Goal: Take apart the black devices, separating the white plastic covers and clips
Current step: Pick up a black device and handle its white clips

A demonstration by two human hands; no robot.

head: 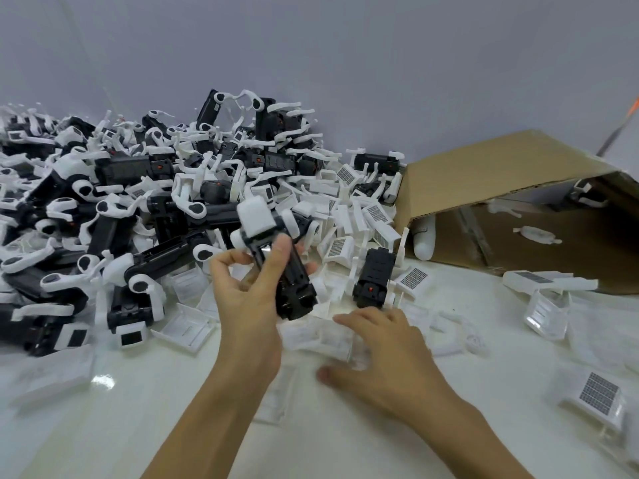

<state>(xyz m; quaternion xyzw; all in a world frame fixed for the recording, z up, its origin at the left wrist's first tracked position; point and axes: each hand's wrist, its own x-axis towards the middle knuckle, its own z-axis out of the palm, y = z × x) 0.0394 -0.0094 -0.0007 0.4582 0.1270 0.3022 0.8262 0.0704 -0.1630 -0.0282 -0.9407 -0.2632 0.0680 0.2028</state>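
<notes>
Left hand [249,292] grips a black device [294,281] — white cover [256,216] still on. Right hand [377,344] rests open on loose covers [321,337]. A large pile [103,202] remains — early going.

Both bare forearms reach in from the near edge and angle toward the middle. The left hand [247,292] is raised, back toward the camera, its thumb and fingers curled round a black device [294,281] held upright with its white end up; the index finger is lifted and bent at far left. The right hand [382,347] lies lower and nearer, palm down, fingers spread and nearly straight, thumb pointing left, holding nothing.
</notes>
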